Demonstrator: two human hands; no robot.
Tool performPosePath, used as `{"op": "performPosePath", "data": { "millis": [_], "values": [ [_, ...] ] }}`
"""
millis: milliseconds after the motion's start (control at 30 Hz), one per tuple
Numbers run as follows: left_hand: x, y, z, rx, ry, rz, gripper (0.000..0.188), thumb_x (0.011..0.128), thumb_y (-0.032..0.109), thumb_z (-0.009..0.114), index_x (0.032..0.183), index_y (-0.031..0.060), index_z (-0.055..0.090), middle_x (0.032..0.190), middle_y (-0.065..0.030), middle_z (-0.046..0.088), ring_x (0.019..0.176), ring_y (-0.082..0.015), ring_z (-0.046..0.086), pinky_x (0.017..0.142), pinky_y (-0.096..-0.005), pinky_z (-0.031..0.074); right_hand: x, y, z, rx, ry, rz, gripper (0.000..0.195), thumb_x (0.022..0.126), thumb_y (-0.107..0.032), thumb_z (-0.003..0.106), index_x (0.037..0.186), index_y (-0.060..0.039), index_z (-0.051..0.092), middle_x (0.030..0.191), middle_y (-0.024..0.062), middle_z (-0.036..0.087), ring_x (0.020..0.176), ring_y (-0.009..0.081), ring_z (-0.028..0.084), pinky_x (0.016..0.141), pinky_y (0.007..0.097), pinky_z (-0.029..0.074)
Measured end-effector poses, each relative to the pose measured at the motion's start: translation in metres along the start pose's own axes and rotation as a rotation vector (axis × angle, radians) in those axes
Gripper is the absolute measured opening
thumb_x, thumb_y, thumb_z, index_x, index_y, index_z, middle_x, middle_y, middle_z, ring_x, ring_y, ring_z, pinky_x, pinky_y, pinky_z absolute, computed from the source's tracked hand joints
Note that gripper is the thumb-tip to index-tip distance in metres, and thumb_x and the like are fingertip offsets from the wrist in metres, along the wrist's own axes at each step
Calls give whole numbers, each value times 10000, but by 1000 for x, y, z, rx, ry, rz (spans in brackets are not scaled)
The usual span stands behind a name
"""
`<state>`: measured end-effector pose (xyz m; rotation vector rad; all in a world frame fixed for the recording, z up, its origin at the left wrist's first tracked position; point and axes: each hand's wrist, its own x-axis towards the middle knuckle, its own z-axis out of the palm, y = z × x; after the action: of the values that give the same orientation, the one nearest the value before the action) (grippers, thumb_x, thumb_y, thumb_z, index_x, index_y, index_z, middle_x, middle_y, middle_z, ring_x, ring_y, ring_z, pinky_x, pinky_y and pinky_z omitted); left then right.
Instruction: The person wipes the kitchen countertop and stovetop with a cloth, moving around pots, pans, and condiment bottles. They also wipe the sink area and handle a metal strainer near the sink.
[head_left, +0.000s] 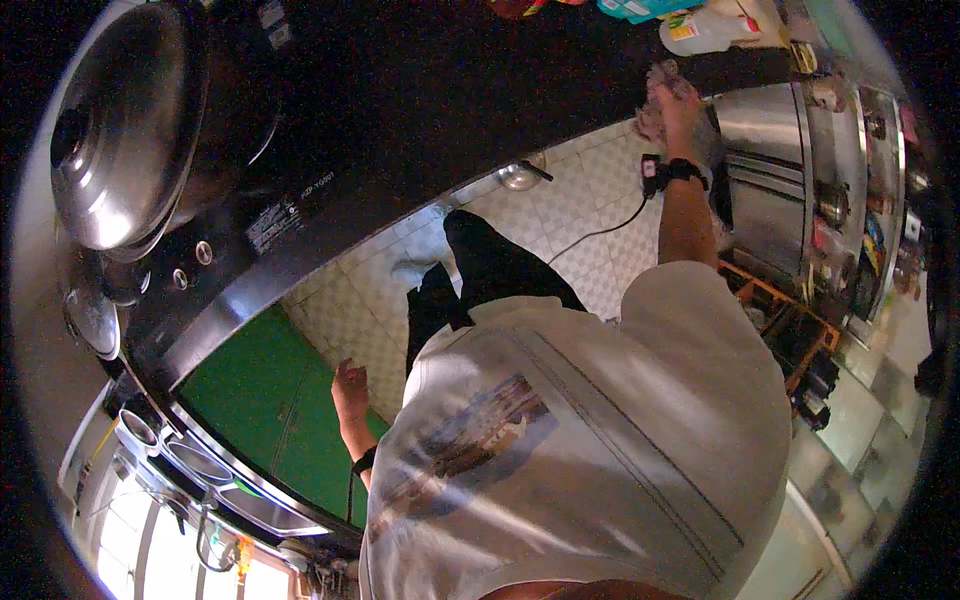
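My left hand (350, 390) hangs low at my left side, in front of the green cabinet doors (262, 390), with fingers loosely curled and nothing visible in it. Stretched far out at the upper right, my right hand (670, 101) is at the edge of the dark countertop (450, 75); it is blurred, and whether it holds anything cannot be told. Just beyond it a translucent plastic bottle with a red cap (709, 31) lies or leans on the counter. A small device with a cable (651, 174) sits at my right wrist.
A large lidded steel pan (124, 127) stands on the stove at the left, near round control knobs (203, 252). A sink (262, 510) lies below left by a window. At the right are a steel-fronted appliance (765, 187), shelves with pots and an orange-brown rack (787, 315).
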<state>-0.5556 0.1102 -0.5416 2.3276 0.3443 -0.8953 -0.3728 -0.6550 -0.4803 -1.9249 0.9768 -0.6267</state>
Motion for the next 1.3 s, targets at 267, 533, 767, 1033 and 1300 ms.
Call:
{"op": "performPosePath", "data": {
  "millis": [267,533,767,1033,1300],
  "values": [
    [6,-16,0,87,5,39,337,896,122,669,1218,31,628,917,-129,713,807,-237,670,757,-365,527,-75,-69,127,-209,-123,-413,514,631,-195,854,1105,-69,698,1001,120,750,927,305,716,853,409,571],
    [-26,-88,-8,-288,81,-66,368,892,187,654,1221,24,628,1021,-211,695,928,-379,669,791,-413,534,-178,-112,259,-335,-374,-825,591,685,-233,835,1233,-188,616,1158,92,670,1086,327,612,945,484,452],
    [-130,-216,39,-283,203,-178,370,864,203,668,1186,22,644,1036,-230,694,973,-408,664,829,-454,535,-309,-110,251,-422,-392,-846,629,644,-251,838,1229,-186,616,1174,101,653,1090,315,603,918,485,471],
    [-221,-289,59,-411,196,-268,328,861,131,720,1154,8,640,1029,-189,718,886,-295,699,777,-377,544,-502,-186,305,-308,-467,-733,197,688,-204,778,829,-91,699,769,169,695,720,369,674,636,533,512],
    [-230,-344,37,-557,481,-377,302,915,73,681,1204,4,625,945,-114,711,837,-169,659,755,-323,538,-620,-230,338,330,-722,-565,435,683,-178,800,1086,-69,677,1045,90,684,987,243,652,858,378,542]
  ]
}}
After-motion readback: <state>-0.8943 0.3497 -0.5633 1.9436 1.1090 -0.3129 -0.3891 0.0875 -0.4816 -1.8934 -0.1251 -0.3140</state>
